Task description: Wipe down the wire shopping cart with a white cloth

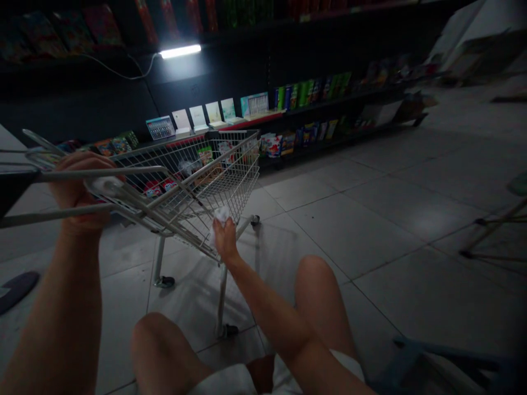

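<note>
A wire shopping cart on castors stands in front of me, tilted in the view, with several colourful packages inside its basket. My left hand is closed around the cart's metal handle, and a white cloth lies against the rails beside that hand. My right hand pinches a crumpled white cloth against the cart's wire side. My bare knees show below the cart.
Dark store shelves with cards, books and boxes run behind the cart, under a bright strip light. Pale floor tiles spread to the right. A thin metal stand stands at the right edge, with a dark chair-like frame at lower right.
</note>
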`<state>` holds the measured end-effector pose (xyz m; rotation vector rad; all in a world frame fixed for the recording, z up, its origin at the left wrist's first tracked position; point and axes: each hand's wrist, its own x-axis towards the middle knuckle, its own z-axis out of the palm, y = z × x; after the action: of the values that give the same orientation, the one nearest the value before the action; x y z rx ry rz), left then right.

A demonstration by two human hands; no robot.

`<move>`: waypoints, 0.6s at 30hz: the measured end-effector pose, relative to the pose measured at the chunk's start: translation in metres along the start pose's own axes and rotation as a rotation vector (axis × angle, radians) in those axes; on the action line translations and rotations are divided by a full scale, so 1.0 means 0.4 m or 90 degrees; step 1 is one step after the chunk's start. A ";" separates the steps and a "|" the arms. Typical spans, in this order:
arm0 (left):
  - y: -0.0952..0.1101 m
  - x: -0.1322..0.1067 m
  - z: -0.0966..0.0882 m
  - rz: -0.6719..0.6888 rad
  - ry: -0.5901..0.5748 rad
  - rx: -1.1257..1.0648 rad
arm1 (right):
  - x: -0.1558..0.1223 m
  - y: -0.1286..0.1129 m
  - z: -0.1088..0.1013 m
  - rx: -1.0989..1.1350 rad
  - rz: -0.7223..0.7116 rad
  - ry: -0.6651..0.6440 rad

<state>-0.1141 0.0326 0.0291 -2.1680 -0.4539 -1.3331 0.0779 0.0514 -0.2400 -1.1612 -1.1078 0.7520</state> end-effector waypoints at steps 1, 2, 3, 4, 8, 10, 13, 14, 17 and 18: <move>0.003 0.002 -0.001 -0.004 -0.003 0.000 | 0.003 -0.072 -0.007 0.005 -0.078 0.000; 0.007 0.003 -0.002 -0.011 -0.007 0.001 | 0.003 -0.149 -0.017 0.005 -0.180 0.001; 0.010 0.004 -0.002 -0.017 -0.006 0.003 | 0.003 -0.226 -0.028 0.004 -0.293 0.003; 0.013 0.004 -0.003 -0.022 -0.007 0.006 | 0.001 -0.298 -0.038 -0.002 -0.404 0.008; 0.023 0.005 -0.008 -0.034 -0.036 0.029 | 0.001 -0.445 -0.036 -0.071 -0.627 0.036; 0.028 0.008 -0.009 -0.026 -0.042 0.034 | -0.002 -0.394 -0.013 -0.117 -0.639 0.019; 0.036 0.014 -0.010 -0.018 -0.037 0.033 | -0.017 -0.205 0.009 -0.206 -0.568 -0.041; 0.038 0.015 -0.011 -0.021 -0.039 0.033 | -0.022 -0.136 0.006 -0.242 -0.528 -0.061; 0.037 0.013 -0.014 -0.032 -0.052 0.040 | -0.019 -0.001 -0.045 -0.286 -0.452 -0.144; 0.036 0.011 -0.016 -0.034 -0.056 0.041 | -0.009 0.006 -0.071 -0.263 -0.451 -0.155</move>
<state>-0.1089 0.0174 0.0312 -2.1811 -0.5845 -1.2372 0.1040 0.0395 -0.2437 -0.9156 -1.8047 0.1067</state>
